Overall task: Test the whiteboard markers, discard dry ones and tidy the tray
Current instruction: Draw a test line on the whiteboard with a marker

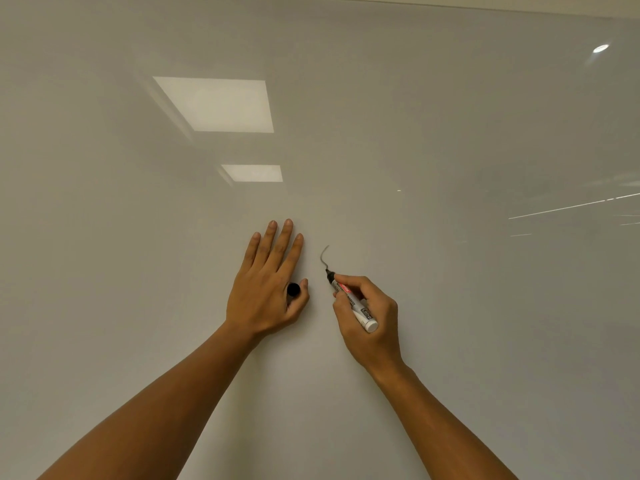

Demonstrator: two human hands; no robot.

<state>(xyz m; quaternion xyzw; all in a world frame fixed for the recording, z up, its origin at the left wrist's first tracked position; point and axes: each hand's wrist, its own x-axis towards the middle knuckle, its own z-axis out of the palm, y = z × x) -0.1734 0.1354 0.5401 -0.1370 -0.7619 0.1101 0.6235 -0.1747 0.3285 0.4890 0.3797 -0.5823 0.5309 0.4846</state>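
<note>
A glossy whiteboard (381,133) fills the view. My right hand (369,317) grips an uncapped white marker (356,304) with a black tip, and the tip touches the board. A thin, faint grey curved stroke (323,256) runs up from the tip. My left hand (266,282) lies flat against the board with its fingers straight and spread. The marker's black cap (293,290) is pinched between its thumb and the base of the forefinger.
Two ceiling light panels (216,103) reflect in the board above my left hand, and a small lamp glare (601,48) shows at the upper right. The board's top edge (450,6) runs across the upper right. The marker tray is out of view.
</note>
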